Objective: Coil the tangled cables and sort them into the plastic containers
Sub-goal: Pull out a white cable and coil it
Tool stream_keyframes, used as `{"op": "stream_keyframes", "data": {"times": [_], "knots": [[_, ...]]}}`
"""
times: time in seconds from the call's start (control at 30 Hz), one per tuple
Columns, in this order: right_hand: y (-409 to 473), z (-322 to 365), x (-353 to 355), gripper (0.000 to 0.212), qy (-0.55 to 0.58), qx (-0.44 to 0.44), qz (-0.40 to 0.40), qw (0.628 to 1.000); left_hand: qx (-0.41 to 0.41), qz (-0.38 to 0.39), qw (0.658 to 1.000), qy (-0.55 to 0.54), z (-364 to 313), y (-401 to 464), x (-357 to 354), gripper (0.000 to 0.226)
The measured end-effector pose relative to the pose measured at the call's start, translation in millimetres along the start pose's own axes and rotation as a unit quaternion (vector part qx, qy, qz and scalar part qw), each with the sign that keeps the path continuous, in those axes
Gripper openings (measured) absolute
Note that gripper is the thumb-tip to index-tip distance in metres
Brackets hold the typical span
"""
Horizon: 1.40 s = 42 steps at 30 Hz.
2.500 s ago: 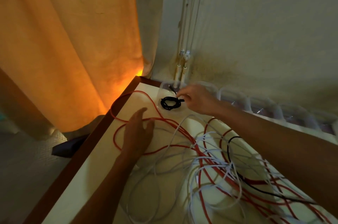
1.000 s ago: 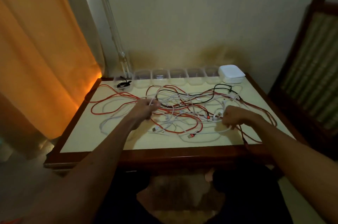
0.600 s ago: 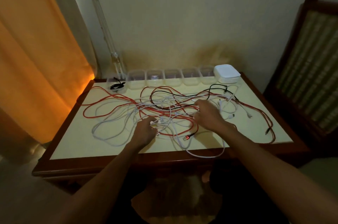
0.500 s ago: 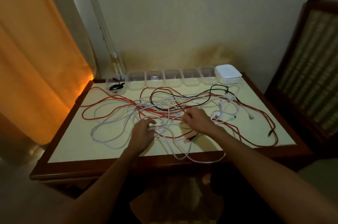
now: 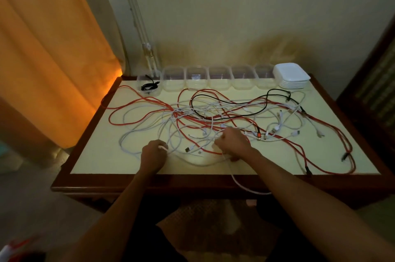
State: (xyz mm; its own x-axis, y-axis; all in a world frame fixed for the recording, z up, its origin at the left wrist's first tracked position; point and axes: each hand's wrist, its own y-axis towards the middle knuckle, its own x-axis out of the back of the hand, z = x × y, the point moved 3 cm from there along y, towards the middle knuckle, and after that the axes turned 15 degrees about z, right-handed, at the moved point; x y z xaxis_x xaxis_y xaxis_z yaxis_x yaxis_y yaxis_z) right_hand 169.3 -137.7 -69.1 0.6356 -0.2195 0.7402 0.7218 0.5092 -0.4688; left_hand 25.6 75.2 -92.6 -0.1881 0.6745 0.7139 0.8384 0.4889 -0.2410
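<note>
Cables: red, white and black tangle (image 5: 213, 116) sprawled mid-frame on the table (image 5: 96, 163)
Left hand (image 5: 153, 156): fingers curled, pinching a white cable (image 5: 136, 150)
Right hand (image 5: 234, 144): fist closed on white strands
Containers (image 5: 218, 77): clear row along the top edge; leftmost (image 5: 149, 86) has a black coil (image 5: 148, 86)

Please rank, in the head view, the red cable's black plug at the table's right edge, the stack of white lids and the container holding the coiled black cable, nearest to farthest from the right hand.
From the right hand:
1. Black plug, right, near edge.
2. Stack of white lids, far right corner.
3. Container with the coiled black cable, far left; close to the lids' distance, so this order is tentative.
</note>
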Motion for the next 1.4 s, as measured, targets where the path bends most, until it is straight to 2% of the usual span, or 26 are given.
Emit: {"op": "stream_keyframes", "data": {"times": [0.1, 0.2, 0.3, 0.43, 0.53, 0.6, 0.7, 0.77, 0.8, 0.9, 0.93, 0.97, 1.0, 1.07, 1.1, 1.13, 1.17, 1.2, 1.23, 1.3, 1.4], "knots": [[-3.8, -14.0, 16.1, 0.032, 0.155, -0.016, -0.139, 0.978, -0.001, -0.001, 1.000, -0.025, -2.8, -0.1, 1.7, 0.020], [-12.9, -25.0, 24.5, 0.030, 0.281, 0.016, -0.219, 0.934, 0.045, -0.016, 0.996, -0.073, 0.6, -0.2, 5.4, 0.028], [-23.7, -29.8, 21.7, 0.022, 0.347, 0.077, -0.225, 0.907, 0.021, -0.030, 0.992, -0.120, -0.6, -2.1, 6.6, 0.015], [-47.5, -24.5, 20.0, 0.018, 0.357, 0.154, -0.227, 0.893, -0.014, -0.069, 0.965, -0.252, -22.6, -11.8, 10.8, 0.024], [-65.3, -21.7, 8.9, 0.013, 0.348, 0.214, -0.199, 0.891, -0.060, -0.025, 0.937, -0.343, -41.8, -16.5, 9.6, 0.024], [-75.0, -23.9, -4.1, 0.011, 0.326, 0.241, -0.160, 0.900, -0.104, 0.013, 0.926, -0.362, -54.4, -23.4, 9.0, 0.020], [-83.2, -34.9, -32.6, 0.008, 0.192, 0.257, -0.075, 0.944, -0.187, 0.071, 0.925, -0.324, -68.5, -39.4, 0.5, 0.019], [-83.8, -49.2, -52.8, 0.012, 0.081, 0.200, -0.037, 0.976, -0.256, 0.090, 0.929, -0.251, -71.9, -55.2, -9.5, 0.018], [-84.9, -56.7, -59.1, 0.018, 0.061, 0.165, -0.034, 0.984, -0.274, 0.099, 0.934, -0.205, -68.7, -63.4, -16.1, 0.016], [-95.3, -62.8, -56.6, 0.024, 0.154, 0.137, -0.051, 0.977, -0.302, 0.126, 0.945, 0.002, -52.4, -86.8, -35.6, 0.035], [-100.5, -59.1, -50.2, 0.023, 0.232, 0.141, -0.041, 0.961, -0.315, 0.114, 0.939, 0.076, -45.9, -91.9, -40.7, 0.036], [-104.0, -54.9, -43.6, 0.025, 0.339, 0.144, -0.011, 0.930, -0.340, 0.096, 0.925, 0.138, -40.9, -96.2, -45.6, 0.038], [-107.0, -49.1, -37.6, 0.027, 0.472, 0.150, 0.032, 0.868, -0.363, 0.079, 0.908, 0.195, -36.9, -99.5, -51.4, 0.048], [-113.9, -35.3, -25.9, 0.033, 0.698, 0.167, 0.101, 0.689, -0.371, 0.071, 0.886, 0.270, -31.2, -101.4, -61.0, 0.072], [-115.9, -31.4, -20.5, 0.035, 0.763, 0.162, 0.104, 0.617, -0.362, 0.072, 0.883, 0.291, -29.6, -101.4, -63.7, 0.081], [-115.6, -30.2, -15.3, 0.037, 0.807, 0.143, 0.088, 0.566, -0.357, 0.070, 0.880, 0.307, -27.4, -101.4, -66.0, 0.087], [-112.7, -33.0, -11.5, 0.038, 0.836, 0.106, 0.060, 0.534, -0.355, 0.064, 0.877, 0.316, -25.9, -102.5, -67.6, 0.090], [-110.7, -37.1, -8.1, 0.040, 0.849, 0.068, 0.025, 0.523, -0.358, 0.062, 0.875, 0.320, -22.8, -103.9, -69.6, 0.091], [-107.8, -43.1, -6.0, 0.043, 0.848, 0.038, -0.007, 0.529, -0.367, 0.063, 0.873, 0.316, -19.7, -105.9, -71.4, 0.091], [-102.9, -56.4, -3.2, 0.041, 0.814, 0.008, -0.047, 0.579, -0.387, 0.087, 0.864, 0.311, -10.9, -107.0, -77.0, 0.097], [-108.7, -64.0, -0.3, 0.029, 0.710, 0.027, -0.020, 0.703, -0.376, 0.128, 0.839, 0.372, -2.0, -104.7, -86.0, 0.118]]}}
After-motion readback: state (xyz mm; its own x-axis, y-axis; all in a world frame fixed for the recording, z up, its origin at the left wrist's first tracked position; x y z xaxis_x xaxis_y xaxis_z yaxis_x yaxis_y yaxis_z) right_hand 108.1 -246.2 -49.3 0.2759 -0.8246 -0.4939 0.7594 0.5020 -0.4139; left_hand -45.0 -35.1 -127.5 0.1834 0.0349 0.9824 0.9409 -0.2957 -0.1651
